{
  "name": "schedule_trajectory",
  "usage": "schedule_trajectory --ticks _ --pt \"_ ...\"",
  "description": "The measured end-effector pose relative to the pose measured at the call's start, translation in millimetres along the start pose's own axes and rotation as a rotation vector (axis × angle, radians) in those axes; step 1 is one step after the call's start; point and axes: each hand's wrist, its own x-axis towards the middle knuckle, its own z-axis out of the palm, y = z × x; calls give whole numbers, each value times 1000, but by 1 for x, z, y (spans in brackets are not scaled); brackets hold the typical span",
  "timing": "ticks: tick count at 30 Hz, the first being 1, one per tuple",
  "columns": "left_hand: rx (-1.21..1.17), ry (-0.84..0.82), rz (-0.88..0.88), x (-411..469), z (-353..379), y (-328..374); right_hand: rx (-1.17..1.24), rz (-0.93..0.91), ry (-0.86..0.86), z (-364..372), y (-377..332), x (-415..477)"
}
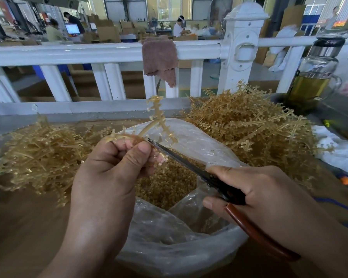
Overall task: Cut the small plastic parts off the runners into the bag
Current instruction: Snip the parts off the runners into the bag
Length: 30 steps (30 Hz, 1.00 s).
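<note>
Runner (pixel 157 117): amber, see-through, branched. It is held upright over the bag mouth, with small stubby parts lining its upper branches.
Left hand (pixel 113 167): fingers and thumb curled tight round the runner's lower stem.
Scissors (pixel 189 163): dark blades, red-brown handles. The tip is at the runner, just beside the left thumb, and the blades look almost together.
Right hand (pixel 255 195): wrapped round the scissor handles, fingers curled.
Bag (pixel 169 247): clear plastic with an open mouth, sitting on the table (pixel 28 227) directly under both hands.
Cut parts (pixel 169 183): thick layer of small amber bits inside the bag.
Progress: looks mid-job. Plenty is already cut, and this runner has parts left on it.
Right pile (pixel 249 125): big heap of knobbly runners with parts on, so likely the remaining stock.
Left pile (pixel 38 153): thinner, barer sticks, probably stripped scrap.
Behind: white railing (pixel 88 54) with a brown cloth (pixel 159 57) hung over it, and a bottle (pixel 313 77) at far right.
</note>
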Motion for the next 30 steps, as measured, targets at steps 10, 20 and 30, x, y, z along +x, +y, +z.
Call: schedule_trajectory --ticks 10,20,30 --pt "2 -15 14 0 -2 -1 -57 -25 44 0 0 0" --pt "-5 -2 -9 1 1 2 -39 -35 29 0 -3 1" --pt "5 -4 -25 1 0 0 -39 -14 13 1 -3 1"
